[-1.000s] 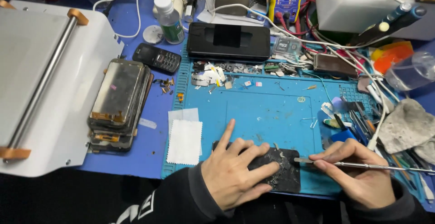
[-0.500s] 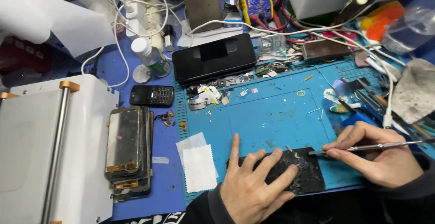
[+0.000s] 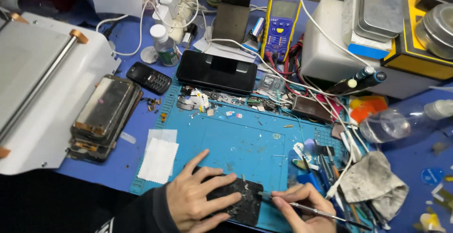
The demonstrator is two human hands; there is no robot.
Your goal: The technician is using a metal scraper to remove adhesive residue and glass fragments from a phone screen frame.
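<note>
Head view is showing the left hand (image 3: 198, 200) lying flat, fingers spread, pressing a black, debris-flecked phone (image 3: 238, 200) onto the blue rubbery mat (image 3: 240, 143). Right hand (image 3: 302, 209) is pinching a thin metal tool (image 3: 311, 210) at the phone's edge.

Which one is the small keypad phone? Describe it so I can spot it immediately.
Start at the blue work mat and go past its upper left corner. The keypad phone lies tilted there, right of the stack of stripped phones. It alone shows rows of buttons.
</note>
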